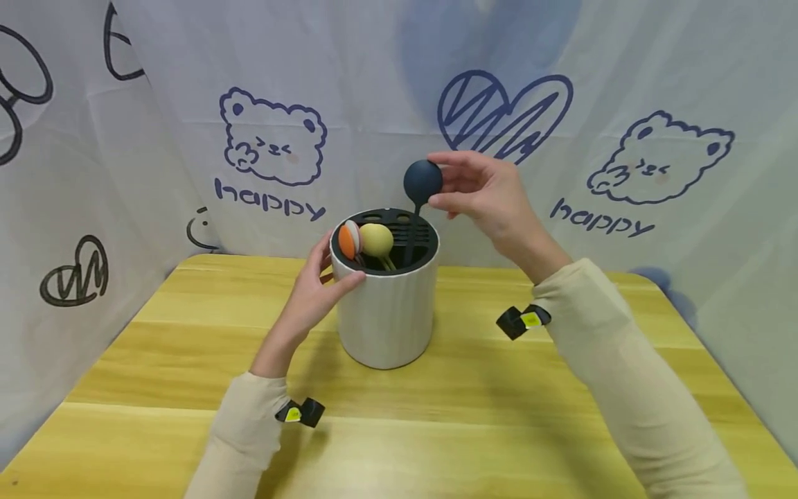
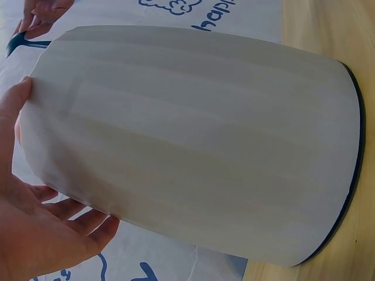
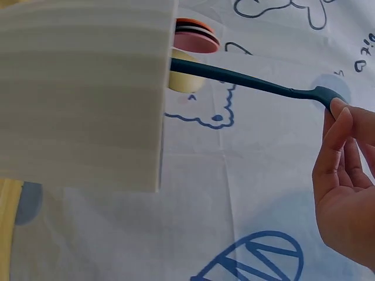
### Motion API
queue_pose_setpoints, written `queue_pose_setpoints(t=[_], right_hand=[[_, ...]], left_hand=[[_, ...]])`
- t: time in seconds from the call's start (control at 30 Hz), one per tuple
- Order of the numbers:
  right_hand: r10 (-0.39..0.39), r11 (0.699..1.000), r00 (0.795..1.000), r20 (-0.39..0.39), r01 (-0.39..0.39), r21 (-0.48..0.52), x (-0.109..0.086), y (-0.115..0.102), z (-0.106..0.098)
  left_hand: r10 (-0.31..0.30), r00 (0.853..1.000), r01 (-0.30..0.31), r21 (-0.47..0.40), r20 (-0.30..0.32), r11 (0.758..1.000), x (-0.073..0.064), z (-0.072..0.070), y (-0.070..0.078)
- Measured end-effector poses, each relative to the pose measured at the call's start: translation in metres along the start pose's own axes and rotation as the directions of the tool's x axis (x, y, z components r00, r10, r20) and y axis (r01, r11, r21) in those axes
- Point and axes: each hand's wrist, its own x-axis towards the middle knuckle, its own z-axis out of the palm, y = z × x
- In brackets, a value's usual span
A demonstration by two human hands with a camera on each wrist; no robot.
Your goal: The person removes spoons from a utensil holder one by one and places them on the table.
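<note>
White canister (image 1: 385, 315) and navy spoon (image 1: 422, 181) held in left (image 1: 318, 287) and raised right hands (image 1: 489, 194)

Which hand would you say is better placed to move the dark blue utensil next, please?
Probably the right hand: it pinches the dark blue utensil by its round head, above the white holder. The left hand holds the holder near its rim, so it seems better suited to steadying.

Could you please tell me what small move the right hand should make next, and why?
Probably lower the dark blue spoon with the right hand, since its handle already reaches inside the white holder while the left hand grips that holder's side.
</note>
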Motion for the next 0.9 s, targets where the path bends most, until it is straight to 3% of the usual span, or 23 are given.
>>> queue_pose_setpoints(t=[0.47,0.73,0.9], right_hand=[[-0.082,0.995,0.995,-0.060,0.085,0.051,0.006,-0.020,-0.006],[-0.077,0.989,0.989,-0.122,0.092,0.116,0.008,-0.036,-0.014],[-0.045,0.989,0.993,-0.108,0.059,0.137,0.007,-0.040,-0.020]], left_hand=[[-0.001,1.000,0.001,0.004,0.000,1.000,-0.003,0.002,0.001],[-0.004,1.000,0.003,0.038,0.003,0.999,-0.003,0.001,0.000],[0.009,1.000,-0.009,0.038,0.003,0.999,-0.004,0.000,0.001]])
